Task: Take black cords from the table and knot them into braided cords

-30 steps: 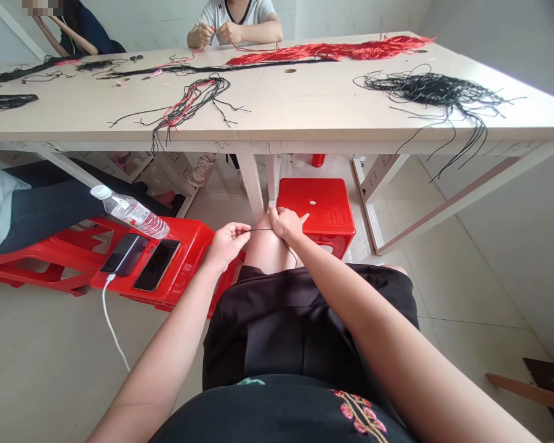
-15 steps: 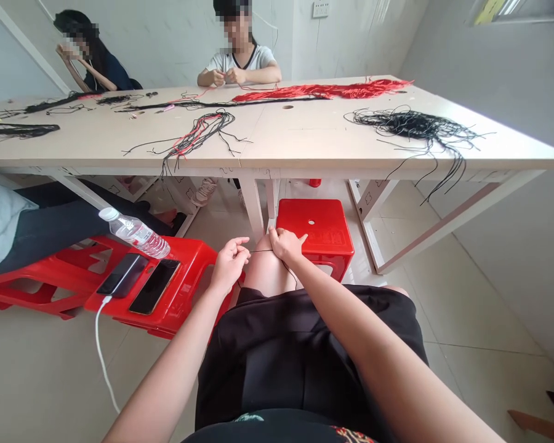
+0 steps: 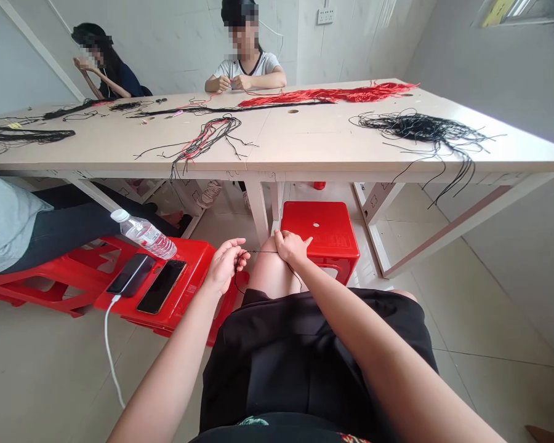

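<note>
A thin black cord point(image 3: 263, 251) runs level and taut between my two hands, just over my bare knee point(image 3: 268, 271). My left hand point(image 3: 226, 263) is left of the knee, palm turned partly up, its fingers curled and pinching one end of the cord. A loose loop of it dangles below those fingers. On top of the knee rests my right hand point(image 3: 292, 247), pressing the cord there, thumb side out. The cord's other end trails from under that hand down the side of the leg. The fingertips of my right hand are partly hidden.
The long table point(image 3: 314, 165) ahead bears black cords point(image 3: 415, 127), a red bundle point(image 3: 332, 95) and a mixed bunch point(image 3: 207, 140). Red stools point(image 3: 321, 227) flank my knee; a bottle point(image 3: 148, 237) and two phones point(image 3: 161, 287) lie left. People sit opposite and at left.
My left hand has rolled so its palm faces up more, with a cord loop now showing below it. My right hand stays on the knee. The whole view has shifted slightly.
</note>
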{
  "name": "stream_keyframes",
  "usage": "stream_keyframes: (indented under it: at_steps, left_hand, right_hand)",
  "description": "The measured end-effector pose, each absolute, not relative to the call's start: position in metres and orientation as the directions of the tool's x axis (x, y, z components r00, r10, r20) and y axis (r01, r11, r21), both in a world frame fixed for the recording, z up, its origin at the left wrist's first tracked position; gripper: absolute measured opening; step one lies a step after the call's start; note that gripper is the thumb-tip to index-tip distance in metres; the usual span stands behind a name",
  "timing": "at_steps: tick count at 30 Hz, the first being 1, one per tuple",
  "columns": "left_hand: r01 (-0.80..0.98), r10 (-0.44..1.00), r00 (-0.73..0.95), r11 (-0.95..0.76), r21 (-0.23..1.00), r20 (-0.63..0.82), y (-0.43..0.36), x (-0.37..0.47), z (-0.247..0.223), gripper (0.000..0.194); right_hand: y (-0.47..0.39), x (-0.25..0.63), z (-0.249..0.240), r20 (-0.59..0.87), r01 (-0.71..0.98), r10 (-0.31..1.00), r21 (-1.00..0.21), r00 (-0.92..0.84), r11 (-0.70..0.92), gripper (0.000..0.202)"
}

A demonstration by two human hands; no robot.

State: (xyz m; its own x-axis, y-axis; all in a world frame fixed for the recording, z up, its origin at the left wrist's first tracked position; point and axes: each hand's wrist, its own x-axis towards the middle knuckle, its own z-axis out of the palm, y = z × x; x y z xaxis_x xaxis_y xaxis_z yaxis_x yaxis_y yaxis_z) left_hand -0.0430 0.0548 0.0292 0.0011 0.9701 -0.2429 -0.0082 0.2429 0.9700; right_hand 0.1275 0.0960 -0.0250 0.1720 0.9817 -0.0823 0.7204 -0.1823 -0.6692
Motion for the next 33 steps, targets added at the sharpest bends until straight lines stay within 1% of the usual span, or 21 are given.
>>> stream_keyframes:
  at_steps: [6, 11, 16, 19, 22, 26, 33]
  left_hand:
    - [-0.04, 0.952, 0.009, 0.306, 0.951, -0.306, 0.052, -0.049, 0.039, 0.029]
    - [-0.002, 0.944, 0.046, 0.327, 0.945, -0.326, 0.049, -0.053, 0.045, 0.029]
    - [0.117, 0.975, 0.048, 0.212, 0.97, -0.218, 0.053, -0.047, 0.033, 0.029]
    - [0.186, 0.991, 0.035, 0.12, 0.975, -0.129, 0.057, -0.042, 0.023, 0.025]
    - [0.248, 0.996, 0.055, 0.054, 0.967, -0.069, 0.059, -0.04, 0.015, 0.021]
    - [0.321, 0.998, 0.057, 0.013, 0.947, -0.033, 0.062, -0.043, 0.008, 0.018]
    - [0.356, 0.998, 0.059, 0.013, 0.934, -0.037, 0.064, -0.043, 0.0, 0.021]
  right_hand:
    - [0.094, 0.128, -0.024, -0.075, 0.717, 0.983, -0.676, 0.166, -0.173, 0.056]
    - [0.096, 0.128, -0.026, -0.082, 0.715, 0.983, -0.676, 0.166, -0.177, 0.056]
    - [0.096, 0.128, -0.027, -0.065, 0.724, 0.984, -0.67, 0.165, -0.165, 0.055]
    - [0.096, 0.129, -0.028, -0.066, 0.726, 0.984, -0.668, 0.164, -0.166, 0.056]
    - [0.097, 0.129, -0.029, -0.074, 0.724, 0.983, -0.668, 0.166, -0.173, 0.056]
    - [0.097, 0.129, -0.029, -0.078, 0.719, 0.983, -0.672, 0.167, -0.175, 0.055]
    - [0.096, 0.13, -0.027, -0.074, 0.715, 0.983, -0.678, 0.165, -0.171, 0.056]
